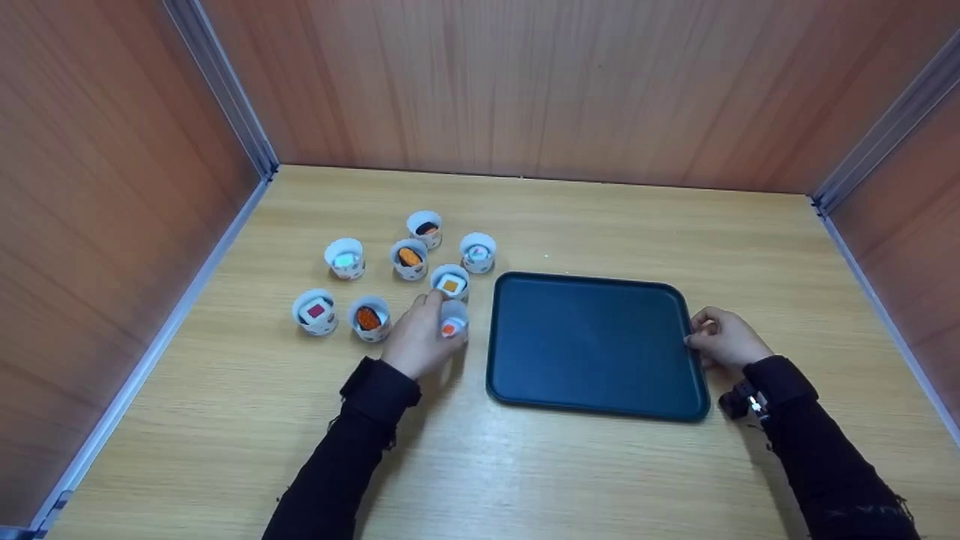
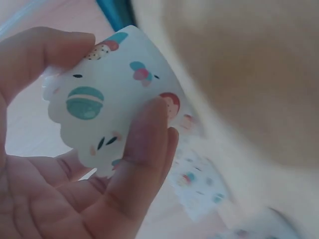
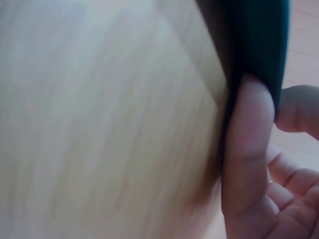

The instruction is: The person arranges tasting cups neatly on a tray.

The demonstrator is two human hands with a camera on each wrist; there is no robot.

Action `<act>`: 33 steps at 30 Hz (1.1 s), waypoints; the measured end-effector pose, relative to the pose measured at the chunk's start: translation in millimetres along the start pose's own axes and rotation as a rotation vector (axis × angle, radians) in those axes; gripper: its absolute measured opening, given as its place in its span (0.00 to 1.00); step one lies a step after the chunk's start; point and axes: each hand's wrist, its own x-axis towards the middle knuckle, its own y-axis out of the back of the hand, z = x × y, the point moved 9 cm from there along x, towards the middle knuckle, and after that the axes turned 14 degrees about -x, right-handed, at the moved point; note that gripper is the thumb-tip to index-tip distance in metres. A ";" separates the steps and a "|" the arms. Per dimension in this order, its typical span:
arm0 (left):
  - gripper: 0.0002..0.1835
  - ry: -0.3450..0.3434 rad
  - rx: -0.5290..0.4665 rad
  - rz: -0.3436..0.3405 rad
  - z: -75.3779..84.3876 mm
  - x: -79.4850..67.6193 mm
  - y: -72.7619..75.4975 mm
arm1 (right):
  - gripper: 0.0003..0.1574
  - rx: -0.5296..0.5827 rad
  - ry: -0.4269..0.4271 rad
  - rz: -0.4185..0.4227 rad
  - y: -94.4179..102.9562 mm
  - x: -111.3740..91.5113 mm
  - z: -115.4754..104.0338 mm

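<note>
My left hand grips a small white paper cup with a red-and-white piece inside. In the left wrist view the cup shows a scalloped rim and printed sweets, with thumb and fingers on opposite sides. Just behind it stands another cup with a white-and-orange piece. Over at the right, my right hand pinches the right edge of a dark teal tray. The right wrist view shows thumb and finger on either side of the tray rim.
More cups are grouped left of the tray, including one with a red-topped piece, one with an orange-brown piece and one with a pale green piece. Wood-grain panels enclose the table at the back and sides.
</note>
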 end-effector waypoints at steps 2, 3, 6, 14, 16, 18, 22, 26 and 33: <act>0.35 -0.040 -0.016 -0.010 12.4 3.2 -3.0 | 0.17 -0.004 -0.002 0.003 -0.1 -0.2 -0.3; 0.36 -0.061 -0.027 -0.015 19.1 5.0 -4.8 | 0.17 -0.005 -0.003 0.005 0.0 -0.2 -0.3; 0.35 -0.129 -0.049 -0.028 38.9 13.5 -12.2 | 0.17 -0.011 0.001 0.009 1.2 0.7 0.0; 0.35 -0.175 -0.004 -0.085 70.0 46.2 -44.1 | 0.17 -0.033 -0.017 0.009 3.0 0.9 5.4; 0.34 -0.175 0.036 -0.099 73.4 52.9 -52.1 | 0.17 -0.029 -0.014 0.006 2.5 0.4 5.0; 0.33 -0.188 0.084 -0.109 76.3 58.1 -59.3 | 0.18 -0.027 -0.005 0.002 1.8 0.0 3.5; 0.32 -0.206 0.152 -0.137 79.0 66.5 -73.3 | 0.18 -0.025 0.008 -0.001 2.3 -0.8 0.7; 0.32 -0.205 0.177 -0.164 76.6 73.0 -84.0 | 0.18 -0.014 0.004 -0.002 2.3 -0.8 -0.3; 0.30 -0.208 0.189 -0.176 70.2 79.5 -95.0 | 0.17 -0.017 0.000 -0.016 0.7 -0.8 1.3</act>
